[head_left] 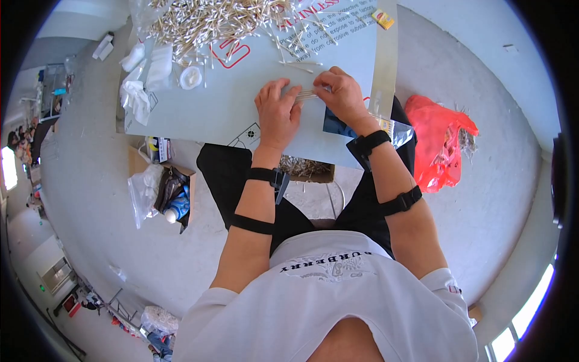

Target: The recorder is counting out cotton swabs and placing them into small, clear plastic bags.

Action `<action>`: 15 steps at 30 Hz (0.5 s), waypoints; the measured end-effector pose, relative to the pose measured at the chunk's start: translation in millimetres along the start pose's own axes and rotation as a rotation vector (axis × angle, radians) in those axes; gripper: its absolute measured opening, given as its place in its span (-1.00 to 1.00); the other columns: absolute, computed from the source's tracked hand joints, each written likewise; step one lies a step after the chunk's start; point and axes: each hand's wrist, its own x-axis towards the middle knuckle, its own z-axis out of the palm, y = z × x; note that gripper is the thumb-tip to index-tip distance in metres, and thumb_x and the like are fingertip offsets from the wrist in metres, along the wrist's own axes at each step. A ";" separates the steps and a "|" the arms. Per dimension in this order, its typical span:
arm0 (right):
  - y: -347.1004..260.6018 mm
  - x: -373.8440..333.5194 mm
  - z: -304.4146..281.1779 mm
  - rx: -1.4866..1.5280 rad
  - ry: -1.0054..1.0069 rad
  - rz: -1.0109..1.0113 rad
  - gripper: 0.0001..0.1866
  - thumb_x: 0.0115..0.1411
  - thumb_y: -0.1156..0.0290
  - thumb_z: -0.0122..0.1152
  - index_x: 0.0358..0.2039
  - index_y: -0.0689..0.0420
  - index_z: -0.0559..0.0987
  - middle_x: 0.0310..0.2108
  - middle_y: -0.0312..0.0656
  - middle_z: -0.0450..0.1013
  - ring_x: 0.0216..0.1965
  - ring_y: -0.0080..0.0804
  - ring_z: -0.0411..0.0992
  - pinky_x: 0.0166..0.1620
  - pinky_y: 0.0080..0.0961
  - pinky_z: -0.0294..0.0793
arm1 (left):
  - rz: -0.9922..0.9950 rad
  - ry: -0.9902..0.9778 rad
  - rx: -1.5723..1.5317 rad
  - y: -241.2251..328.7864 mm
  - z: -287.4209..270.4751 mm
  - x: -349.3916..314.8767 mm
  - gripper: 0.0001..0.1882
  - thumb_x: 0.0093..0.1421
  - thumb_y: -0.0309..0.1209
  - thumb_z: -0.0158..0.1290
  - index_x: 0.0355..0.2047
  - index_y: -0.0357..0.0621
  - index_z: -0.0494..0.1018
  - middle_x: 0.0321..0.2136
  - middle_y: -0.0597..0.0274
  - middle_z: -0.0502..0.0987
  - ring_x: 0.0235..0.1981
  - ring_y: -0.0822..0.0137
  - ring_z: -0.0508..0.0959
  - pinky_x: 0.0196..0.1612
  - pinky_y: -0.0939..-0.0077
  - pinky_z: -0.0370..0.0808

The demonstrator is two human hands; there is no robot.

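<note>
A few cotton swabs lie side by side between my two hands, just above or on the table's metal-look sheet. Closed at their left ends is my left hand, its thumb and fingertips at the sticks. At their right ends my right hand pinches with curled fingers. Beyond the hands, a big heap of loose cotton swabs covers the far left of the table. Stray cotton swabs lie between that heap and my right hand. The fingers hide the swabs' ends.
Left on the table are a small round white lid-like piece and crumpled white plastic. A yellow packet sits far right; clear packaging hangs at the near right edge. A red bag and an open carton stand on the floor.
</note>
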 end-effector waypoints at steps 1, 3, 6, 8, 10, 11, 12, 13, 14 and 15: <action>-1.0 2.5 0.7 0.036 0.051 0.034 -0.85 -0.04 0.40 0.30 -0.40 0.10 0.60 -0.40 -0.14 0.44 -0.38 -0.13 0.48 -0.27 -0.29 0.48 | 0.006 -0.002 -0.018 0.0 -0.7 -0.7 -0.61 -0.06 -0.48 0.18 -0.14 -0.09 0.52 -0.04 0.18 0.40 0.07 0.09 0.30 0.14 0.14 0.16; -2.8 9.4 2.3 0.074 0.105 0.067 -0.83 -0.05 0.39 0.32 -0.39 0.10 0.60 -0.39 -0.14 0.44 -0.37 -0.12 0.47 -0.27 -0.28 0.48 | 0.003 0.014 -0.037 -0.7 -0.4 1.1 -0.62 -0.07 -0.49 0.18 -0.16 -0.10 0.52 -0.06 0.18 0.42 0.06 0.07 0.32 0.12 0.15 0.19; -10.7 23.5 5.5 -0.033 0.217 0.065 -0.80 -0.06 0.37 0.34 -0.37 0.09 0.59 -0.36 -0.15 0.42 -0.29 -0.13 0.46 -0.23 -0.28 0.48 | -0.024 0.088 -0.079 -6.9 1.3 5.8 -0.66 -0.08 -0.52 0.17 -0.21 -0.10 0.52 -0.13 0.17 0.46 0.00 0.05 0.36 0.06 0.16 0.24; -7.8 31.1 8.5 -0.131 0.172 0.004 -0.80 -0.06 0.38 0.33 -0.36 0.05 0.59 -0.34 -0.15 0.40 -0.21 -0.15 0.44 -0.18 -0.28 0.48 | -0.039 0.146 -0.104 -13.4 2.8 17.2 -0.68 -0.09 -0.53 0.16 -0.25 -0.11 0.51 -0.17 0.17 0.48 -0.03 0.04 0.38 0.02 0.17 0.28; -4.6 35.6 11.0 -0.147 0.157 0.009 -0.83 -0.05 0.39 0.33 -0.38 0.03 0.59 -0.35 -0.16 0.40 -0.20 -0.16 0.43 -0.17 -0.29 0.48 | -0.105 0.236 -0.083 -23.4 4.0 31.2 -0.76 -0.09 -0.55 0.14 -0.33 -0.11 0.51 -0.28 0.18 0.50 -0.13 0.03 0.41 -0.06 0.16 0.33; -4.3 36.5 11.8 -0.163 0.139 0.014 -0.85 -0.05 0.39 0.32 -0.40 0.02 0.59 -0.35 -0.17 0.40 -0.19 -0.17 0.43 -0.16 -0.30 0.47 | -0.105 0.237 -0.081 -29.3 4.1 38.5 -0.76 -0.09 -0.55 0.14 -0.33 -0.11 0.51 -0.28 0.18 0.50 -0.13 0.03 0.41 -0.06 0.16 0.33; -3.8 36.7 12.2 -0.162 0.139 0.013 -0.85 -0.05 0.39 0.32 -0.40 0.02 0.59 -0.35 -0.17 0.40 -0.19 -0.17 0.43 -0.16 -0.30 0.47 | -0.146 0.233 -0.051 -35.3 4.1 46.6 -0.78 -0.08 -0.56 0.14 -0.35 -0.10 0.50 -0.31 0.18 0.48 -0.16 0.03 0.41 -0.09 0.15 0.34; -2.4 36.1 12.5 -0.150 0.129 0.020 -0.87 -0.03 0.42 0.31 -0.40 0.02 0.60 -0.33 -0.18 0.41 -0.22 -0.17 0.44 -0.17 -0.32 0.47 | -0.186 0.226 -0.022 -38.3 3.8 54.5 -0.80 -0.06 -0.57 0.13 -0.37 -0.10 0.50 -0.34 0.18 0.47 -0.19 0.04 0.41 -0.11 0.15 0.35; -0.9 35.4 12.6 -0.137 0.119 0.026 -0.88 -0.02 0.44 0.30 -0.40 0.03 0.61 -0.31 -0.18 0.42 -0.26 -0.17 0.45 -0.17 -0.33 0.46 | -0.198 0.228 0.003 -40.1 4.0 61.3 -0.88 -0.03 -0.48 0.15 -0.41 -0.09 0.52 -0.37 0.18 0.47 -0.21 0.04 0.40 -0.12 0.15 0.35; 0.5 34.3 12.4 -0.138 0.119 0.028 -0.88 -0.02 0.44 0.30 -0.40 0.03 0.61 -0.31 -0.18 0.42 -0.26 -0.17 0.45 -0.17 -0.33 0.46 | -0.198 0.227 0.002 -40.8 4.8 67.6 -0.88 -0.03 -0.48 0.15 -0.41 -0.09 0.52 -0.37 0.18 0.47 -0.21 0.04 0.40 -0.12 0.15 0.35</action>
